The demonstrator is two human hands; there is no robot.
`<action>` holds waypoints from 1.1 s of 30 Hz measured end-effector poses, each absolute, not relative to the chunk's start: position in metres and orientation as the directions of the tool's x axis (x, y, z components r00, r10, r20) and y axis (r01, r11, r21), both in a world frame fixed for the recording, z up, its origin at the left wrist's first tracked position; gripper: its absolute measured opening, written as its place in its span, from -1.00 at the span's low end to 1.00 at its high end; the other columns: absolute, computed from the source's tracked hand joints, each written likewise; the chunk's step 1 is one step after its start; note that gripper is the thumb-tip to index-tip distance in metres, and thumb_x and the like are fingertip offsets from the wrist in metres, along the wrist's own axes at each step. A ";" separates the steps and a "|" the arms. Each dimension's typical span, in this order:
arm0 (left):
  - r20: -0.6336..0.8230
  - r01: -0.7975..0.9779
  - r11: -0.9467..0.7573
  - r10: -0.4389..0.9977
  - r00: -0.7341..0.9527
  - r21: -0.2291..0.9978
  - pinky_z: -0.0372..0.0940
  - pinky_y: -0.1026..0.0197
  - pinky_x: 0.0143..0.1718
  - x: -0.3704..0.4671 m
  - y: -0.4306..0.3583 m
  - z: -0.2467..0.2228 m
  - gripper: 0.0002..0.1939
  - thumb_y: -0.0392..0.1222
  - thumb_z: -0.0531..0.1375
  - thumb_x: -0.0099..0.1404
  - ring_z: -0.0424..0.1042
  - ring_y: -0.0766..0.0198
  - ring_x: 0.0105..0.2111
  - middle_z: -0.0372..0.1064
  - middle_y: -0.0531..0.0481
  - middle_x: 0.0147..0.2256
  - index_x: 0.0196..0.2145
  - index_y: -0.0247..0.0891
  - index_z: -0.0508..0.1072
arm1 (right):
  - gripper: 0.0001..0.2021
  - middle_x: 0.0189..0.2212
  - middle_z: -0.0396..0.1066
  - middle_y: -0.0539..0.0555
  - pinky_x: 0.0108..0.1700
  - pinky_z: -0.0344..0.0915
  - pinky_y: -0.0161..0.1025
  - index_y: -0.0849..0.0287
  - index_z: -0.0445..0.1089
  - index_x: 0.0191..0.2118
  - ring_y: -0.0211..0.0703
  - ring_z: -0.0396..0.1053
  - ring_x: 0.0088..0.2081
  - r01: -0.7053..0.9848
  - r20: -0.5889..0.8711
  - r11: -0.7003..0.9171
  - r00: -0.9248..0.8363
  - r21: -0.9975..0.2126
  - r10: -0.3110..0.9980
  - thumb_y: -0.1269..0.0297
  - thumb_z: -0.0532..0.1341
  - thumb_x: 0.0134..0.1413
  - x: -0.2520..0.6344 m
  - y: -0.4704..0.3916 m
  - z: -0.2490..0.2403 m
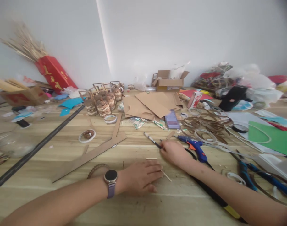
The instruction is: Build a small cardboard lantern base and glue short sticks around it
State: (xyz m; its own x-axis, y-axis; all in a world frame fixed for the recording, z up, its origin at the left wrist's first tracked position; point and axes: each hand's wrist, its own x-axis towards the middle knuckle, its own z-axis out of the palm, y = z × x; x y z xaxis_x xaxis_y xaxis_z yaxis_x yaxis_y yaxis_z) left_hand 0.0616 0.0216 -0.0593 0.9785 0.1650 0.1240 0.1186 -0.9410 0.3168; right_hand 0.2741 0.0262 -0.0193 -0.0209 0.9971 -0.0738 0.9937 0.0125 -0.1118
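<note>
My left hand (142,177), with a watch (110,176) on its wrist, lies flat on the wooden table with fingers spread. Thin pale sticks (167,175) show at its fingertips, partly covered by them. Up and to the right, my right hand (170,151) has its fingers closed at the dark end of a thin pen-like tool (150,138); its pale tip points up and left. Just right of that hand lies a blue glue gun (196,147). A round woven piece (98,170) is partly hidden behind my left wrist.
Cardboard strips (91,155) lie left of centre. Behind them stand small bamboo baskets (103,106). Cardboard sheets (152,102) and a box (169,82) are at the back. Coiled strips (204,124), pliers (247,175) and green paper (270,139) occupy the right. A black bar (44,141) crosses the left.
</note>
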 end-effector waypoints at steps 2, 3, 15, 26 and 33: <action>0.116 0.197 -0.931 0.243 0.963 0.308 -0.16 0.04 0.38 0.055 0.014 -0.056 -0.36 0.11 -0.19 0.51 -0.05 0.08 0.36 0.10 -0.25 0.32 0.30 -0.40 0.15 | -0.78 -0.19 0.51 0.34 -0.06 0.18 -0.10 0.31 0.46 -0.20 0.12 0.43 -0.07 0.997 -0.037 0.047 -0.049 -0.057 0.998 0.43 0.08 0.16 0.269 0.025 -0.018; 0.103 0.277 -0.910 0.322 0.941 0.310 -0.17 0.00 0.38 0.051 0.010 -0.053 -0.35 0.13 -0.18 0.50 -0.09 0.06 0.37 0.03 -0.26 0.34 0.32 -0.40 0.11 | -0.76 -0.14 0.48 0.38 -0.02 0.17 -0.06 0.34 0.45 -0.14 0.17 0.40 -0.03 0.997 -0.021 0.070 -0.071 -0.041 0.997 0.41 0.07 0.18 0.267 0.021 -0.019; -0.082 0.598 -0.716 0.614 0.785 0.360 -0.16 -0.23 0.35 0.024 -0.017 -0.047 -0.22 0.21 -0.16 0.47 -0.29 -0.10 0.39 -0.31 -0.37 0.39 0.39 -0.43 -0.14 | -0.88 -0.26 0.43 0.15 -0.23 0.29 -0.16 0.15 0.44 -0.23 -0.01 0.46 -0.24 0.920 -0.013 0.374 -0.378 -0.115 0.926 0.39 0.15 0.20 0.255 -0.034 -0.047; 0.068 0.789 -0.604 0.797 0.600 0.116 -0.05 -0.26 0.29 -0.037 0.066 -0.041 -0.86 -0.35 0.12 0.30 0.09 -0.11 0.28 0.29 -0.16 0.19 -0.29 -0.19 0.46 | -0.80 -0.16 0.48 0.18 -0.04 0.30 -0.13 0.22 0.47 -0.14 -0.03 0.42 -0.07 0.863 -0.017 0.482 -0.489 -0.150 0.872 0.38 0.10 0.29 0.231 0.019 -0.011; 0.089 0.881 -0.456 0.890 0.448 0.126 0.29 0.10 -0.03 -0.050 0.101 -0.043 -0.80 -0.39 0.03 0.33 0.43 0.10 -0.09 0.47 -0.16 -0.13 -0.23 -0.23 0.41 | -0.70 0.02 0.40 0.15 -0.01 0.39 0.02 0.22 0.37 0.04 -0.04 0.41 -0.03 0.826 0.016 0.556 -0.558 -0.094 0.830 0.20 0.22 0.26 0.181 0.132 -0.008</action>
State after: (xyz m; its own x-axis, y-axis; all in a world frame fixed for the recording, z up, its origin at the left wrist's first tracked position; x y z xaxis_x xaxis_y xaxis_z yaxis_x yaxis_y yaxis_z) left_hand -0.0503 0.1014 -0.0425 0.4479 0.8896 0.0894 0.8809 -0.4562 0.1260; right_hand 0.1808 0.1324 -0.0076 -0.5576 0.8300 0.0156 0.8256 0.5564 -0.0940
